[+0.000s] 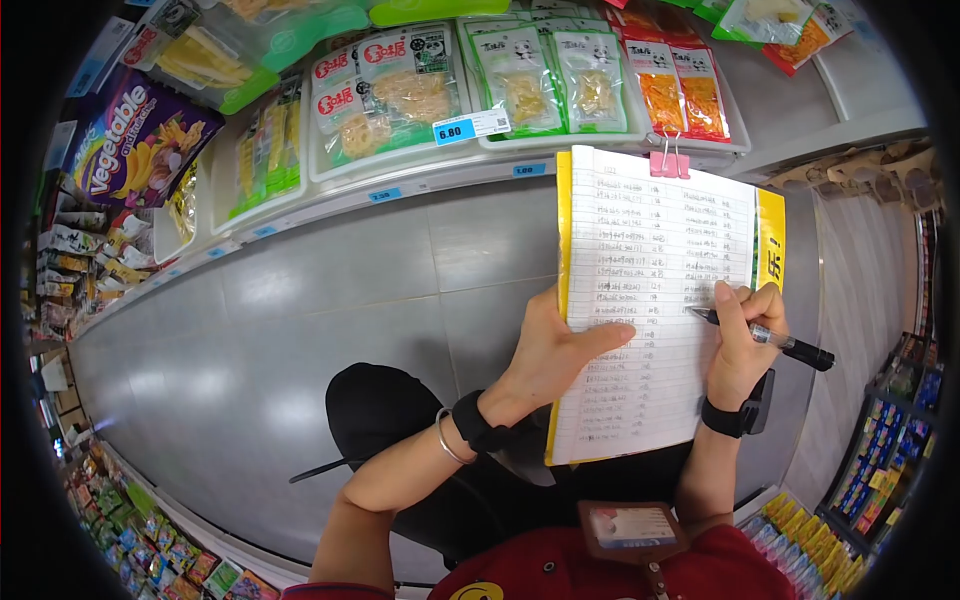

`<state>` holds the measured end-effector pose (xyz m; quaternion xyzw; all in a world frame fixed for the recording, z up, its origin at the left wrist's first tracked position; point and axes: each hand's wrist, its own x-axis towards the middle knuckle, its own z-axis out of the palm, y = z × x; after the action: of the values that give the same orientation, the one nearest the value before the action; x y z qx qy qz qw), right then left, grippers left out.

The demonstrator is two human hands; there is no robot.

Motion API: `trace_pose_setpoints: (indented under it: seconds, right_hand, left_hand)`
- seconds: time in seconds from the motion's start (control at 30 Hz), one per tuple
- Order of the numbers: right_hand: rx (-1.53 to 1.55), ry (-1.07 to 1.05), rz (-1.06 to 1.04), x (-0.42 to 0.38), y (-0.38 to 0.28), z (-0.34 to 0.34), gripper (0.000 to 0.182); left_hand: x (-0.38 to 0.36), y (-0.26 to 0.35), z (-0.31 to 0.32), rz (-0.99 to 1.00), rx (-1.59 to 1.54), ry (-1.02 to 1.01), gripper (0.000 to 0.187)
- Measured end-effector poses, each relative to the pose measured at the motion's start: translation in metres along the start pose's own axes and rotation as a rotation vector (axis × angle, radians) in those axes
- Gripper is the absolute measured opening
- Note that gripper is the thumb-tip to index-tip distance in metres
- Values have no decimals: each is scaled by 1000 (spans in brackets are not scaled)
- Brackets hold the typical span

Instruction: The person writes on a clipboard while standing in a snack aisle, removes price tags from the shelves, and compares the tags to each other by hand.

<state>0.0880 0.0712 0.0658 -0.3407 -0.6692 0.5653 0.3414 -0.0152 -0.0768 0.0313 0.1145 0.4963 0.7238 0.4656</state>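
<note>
At notebook (625,400), right grip (742,340) closed around pen (803,349); left grip (553,350) clamping left edge

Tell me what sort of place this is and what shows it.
Most likely a supermarket or snack shop: food packets stand in rows, a price tag reading 6.80 is set in front of them, and many more small, colourful packets are massed at the lower left.

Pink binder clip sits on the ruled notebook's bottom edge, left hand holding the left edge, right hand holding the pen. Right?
No: the pink binder clip is on the top edge of the ruled notebook, per the head view. Left hand on the left edge and right hand holding the pen are correct.
</note>
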Motion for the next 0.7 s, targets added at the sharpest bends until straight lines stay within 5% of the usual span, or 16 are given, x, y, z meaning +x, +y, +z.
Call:
trace_pose_setpoints:
  seconds: [0.7]
  right_hand:
    - [61,16,-75,-1,4,-3,36]
  left_hand:
    - [-1,7,6,-74,-54,-40,31]
